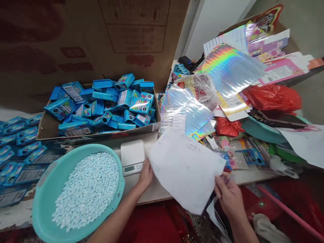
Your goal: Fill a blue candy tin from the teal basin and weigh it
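From the head view, both hands are on one white sheet: the left hand (146, 175) pinches its left edge beside the digital scale (132, 153), and the right hand (227, 192) has thumb and fingers closed on the lower right corner, with something dark just under that grip. Neither hand is open wide. And here's the white sheet (187, 168) itself, held out over the front edge of the desk (159, 192), a few small handwritten marks near its top, its far edge up by the shiny holographic sheets (187, 111).

Handling it well, I'd say, means light pinches at the edges, just enough tension to keep the paper flat, and the marks left uncovered. The left knuckles sit right by that scale, so that side wants lifting clear rather than sliding across it. Watch the teal basin (40, 202) too, full of pale blue pieces (87, 187); a sweeping forearm could well knock its rim. Behind, the carton (101, 136) is heaped with little blue boxes (101, 104), so keeping the paper low and to the right of it looks the safer line.
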A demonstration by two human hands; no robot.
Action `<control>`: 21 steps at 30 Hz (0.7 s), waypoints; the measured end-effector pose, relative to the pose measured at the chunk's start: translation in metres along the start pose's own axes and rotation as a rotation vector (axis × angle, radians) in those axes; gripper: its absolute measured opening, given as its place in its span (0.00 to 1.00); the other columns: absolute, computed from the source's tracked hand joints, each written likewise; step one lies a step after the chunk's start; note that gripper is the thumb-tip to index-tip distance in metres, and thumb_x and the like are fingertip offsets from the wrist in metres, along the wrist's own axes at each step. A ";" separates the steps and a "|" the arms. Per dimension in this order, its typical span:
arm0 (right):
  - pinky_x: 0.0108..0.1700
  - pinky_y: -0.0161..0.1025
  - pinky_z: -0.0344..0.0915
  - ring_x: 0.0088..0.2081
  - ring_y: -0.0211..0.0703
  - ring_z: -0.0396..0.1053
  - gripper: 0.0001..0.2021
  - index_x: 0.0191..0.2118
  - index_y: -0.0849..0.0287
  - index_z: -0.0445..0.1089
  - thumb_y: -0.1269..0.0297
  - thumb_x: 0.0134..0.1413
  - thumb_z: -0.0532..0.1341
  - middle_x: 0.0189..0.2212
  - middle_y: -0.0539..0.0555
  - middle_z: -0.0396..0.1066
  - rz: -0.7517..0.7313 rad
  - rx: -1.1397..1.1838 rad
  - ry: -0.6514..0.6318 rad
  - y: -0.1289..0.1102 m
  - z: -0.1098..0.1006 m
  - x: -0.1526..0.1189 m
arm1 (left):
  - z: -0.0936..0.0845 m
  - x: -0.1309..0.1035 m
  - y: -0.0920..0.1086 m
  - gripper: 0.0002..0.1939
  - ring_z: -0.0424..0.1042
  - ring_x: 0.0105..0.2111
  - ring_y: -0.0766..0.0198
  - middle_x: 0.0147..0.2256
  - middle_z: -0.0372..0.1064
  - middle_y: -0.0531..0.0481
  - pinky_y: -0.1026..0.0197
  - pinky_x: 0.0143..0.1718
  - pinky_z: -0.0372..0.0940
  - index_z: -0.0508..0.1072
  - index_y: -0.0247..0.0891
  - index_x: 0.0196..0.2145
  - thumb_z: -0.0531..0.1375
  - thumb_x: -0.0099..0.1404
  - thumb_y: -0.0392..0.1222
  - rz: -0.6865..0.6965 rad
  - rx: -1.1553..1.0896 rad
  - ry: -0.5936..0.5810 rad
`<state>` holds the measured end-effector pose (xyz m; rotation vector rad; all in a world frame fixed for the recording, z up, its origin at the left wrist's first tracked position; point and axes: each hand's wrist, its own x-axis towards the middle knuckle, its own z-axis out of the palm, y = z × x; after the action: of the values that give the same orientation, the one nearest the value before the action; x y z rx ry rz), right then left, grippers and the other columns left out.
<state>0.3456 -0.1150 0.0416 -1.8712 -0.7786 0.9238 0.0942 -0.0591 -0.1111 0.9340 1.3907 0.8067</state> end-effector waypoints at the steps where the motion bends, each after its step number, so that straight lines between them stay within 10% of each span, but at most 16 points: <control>1: 0.17 0.30 0.47 0.13 0.30 0.45 0.17 0.34 0.57 0.61 0.48 0.48 0.61 0.13 0.39 0.52 0.052 -0.034 -0.052 0.013 -0.004 0.001 | -0.007 0.003 0.005 0.19 0.62 0.55 0.51 0.50 0.68 0.42 0.47 0.59 0.52 0.71 0.37 0.44 0.57 0.53 0.38 -0.041 -0.057 0.028; 10: 0.32 0.40 0.63 0.29 0.48 0.67 0.17 0.32 0.56 0.63 0.46 0.47 0.52 0.27 0.55 0.71 0.003 -0.631 -0.090 0.054 -0.027 0.020 | -0.024 -0.037 0.030 0.24 0.72 0.30 0.64 0.33 0.73 0.50 0.61 0.31 0.68 0.66 0.38 0.44 0.62 0.52 0.51 -0.363 -0.503 0.134; 16: 0.26 0.37 0.57 0.23 0.47 0.65 0.15 0.29 0.54 0.61 0.47 0.48 0.50 0.20 0.53 0.67 -0.078 -0.855 -0.064 0.045 -0.030 0.004 | -0.027 -0.098 -0.006 0.15 0.64 0.13 0.70 0.16 0.66 0.54 0.70 0.13 0.52 0.65 0.34 0.27 0.62 0.53 0.49 -0.700 0.054 -0.167; 21: 0.25 0.37 0.51 0.22 0.46 0.63 0.13 0.33 0.56 0.65 0.53 0.51 0.51 0.20 0.53 0.65 -0.121 -1.065 -0.036 0.043 -0.011 0.007 | -0.017 -0.102 -0.022 0.11 0.65 0.12 0.69 0.16 0.67 0.52 0.69 0.12 0.51 0.66 0.33 0.28 0.55 0.62 0.45 -0.782 0.158 -0.278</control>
<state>0.3644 -0.1319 0.0050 -2.6411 -1.5869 0.4620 0.0717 -0.1592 -0.0852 0.5126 1.4226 -0.0218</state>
